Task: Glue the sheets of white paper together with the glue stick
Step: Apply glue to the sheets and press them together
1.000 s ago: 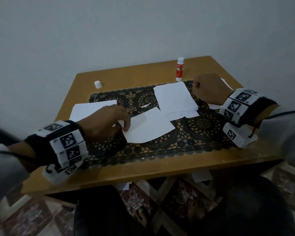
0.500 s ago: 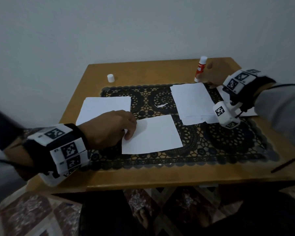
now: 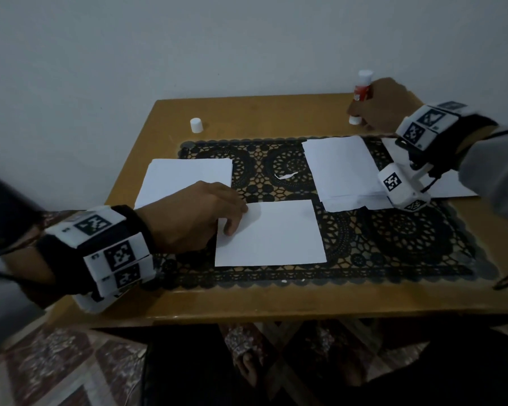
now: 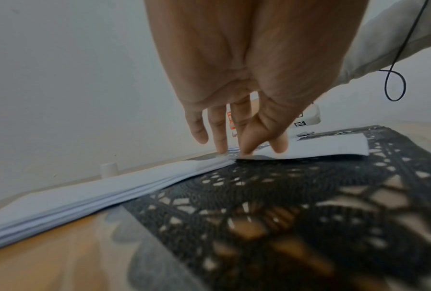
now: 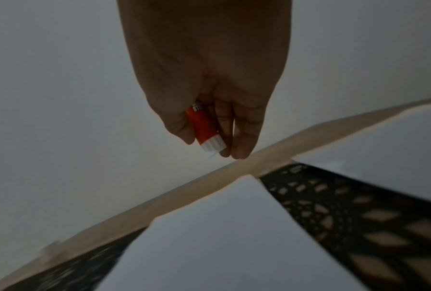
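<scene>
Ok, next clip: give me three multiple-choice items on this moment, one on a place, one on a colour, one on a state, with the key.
1. Where does the loose white cap stand?
A. on the bare wood at the table's far left
B. on the lace mat
C. on a paper stack

2. What colour is the glue stick's body?
A. blue
B. orange-red
C. green

3. What is the right hand doing?
A. lying flat on paper
B. hanging idle
C. gripping the glue stick

Key: 1 A, the cap sits on wood beyond the mat. 2 B, the right wrist view shows orange-red. 3 C, fingers curl round the stick; the left hand presses the single sheet.
</scene>
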`<state>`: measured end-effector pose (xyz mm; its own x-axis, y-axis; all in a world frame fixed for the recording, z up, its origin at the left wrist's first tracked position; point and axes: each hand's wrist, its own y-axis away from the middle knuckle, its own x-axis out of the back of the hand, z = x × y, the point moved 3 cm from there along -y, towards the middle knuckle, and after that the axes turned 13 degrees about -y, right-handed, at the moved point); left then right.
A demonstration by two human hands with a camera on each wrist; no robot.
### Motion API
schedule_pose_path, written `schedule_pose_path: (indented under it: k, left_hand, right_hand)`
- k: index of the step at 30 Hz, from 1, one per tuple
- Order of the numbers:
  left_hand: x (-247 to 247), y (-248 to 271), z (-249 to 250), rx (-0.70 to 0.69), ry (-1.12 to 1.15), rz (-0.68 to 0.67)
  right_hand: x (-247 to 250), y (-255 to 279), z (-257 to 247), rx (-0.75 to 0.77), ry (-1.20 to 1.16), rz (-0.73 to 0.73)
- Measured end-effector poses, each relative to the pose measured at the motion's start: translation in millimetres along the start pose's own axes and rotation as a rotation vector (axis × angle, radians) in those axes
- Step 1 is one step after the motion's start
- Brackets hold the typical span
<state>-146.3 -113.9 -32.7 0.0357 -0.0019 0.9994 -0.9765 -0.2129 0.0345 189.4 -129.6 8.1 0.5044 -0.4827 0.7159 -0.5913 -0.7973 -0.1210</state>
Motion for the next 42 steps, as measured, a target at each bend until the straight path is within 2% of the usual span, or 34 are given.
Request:
schedule_pose_path:
  k: [3,6,8,14,18,28,33,42]
  left_hand:
    - [0.6,4.9,12.3,0.025,-0.092,-0.050]
    - [-6.0,15.5,34.1,0.119,-0.099,-0.252]
    - [-10.3,21.8,51.0,0.107,-0.094,-0.358]
    - [-17.5,24.5,74.7,0.087,-0.189,-0.435]
    - [-16.2,24.6,77.5,0.089,-0.184,-0.445]
    - [-24.1,26.7,73.5,0.066,-0.199,-0.422]
    - [-26.4,26.6,72.8,0.060,-0.217,-0.420]
    - [-23.5,25.0,74.2,0.063,-0.230,-0.447]
  right_hand:
    - [0.8,20.3,-18.6,0.158,0.057,-0.115]
    - [-3.2,46.1,-39.1,0.296,0.069,-0.249]
    - [-5.9,62.5,-50.3,0.354,0.051,-0.313]
    - [-20.0,106.6,-80.3,0.471,0.018,-0.524]
    - [-47.3,119.6,-96.5,0.596,0.008,-0.466]
    - [-121.6,142.0,-110.1,0.589,-0.073,-0.572]
    - [-124.0,144.2,-107.9,0.655,-0.056,-0.607]
    - [-124.9,141.7,-100.8,0.640,-0.093,-0.520]
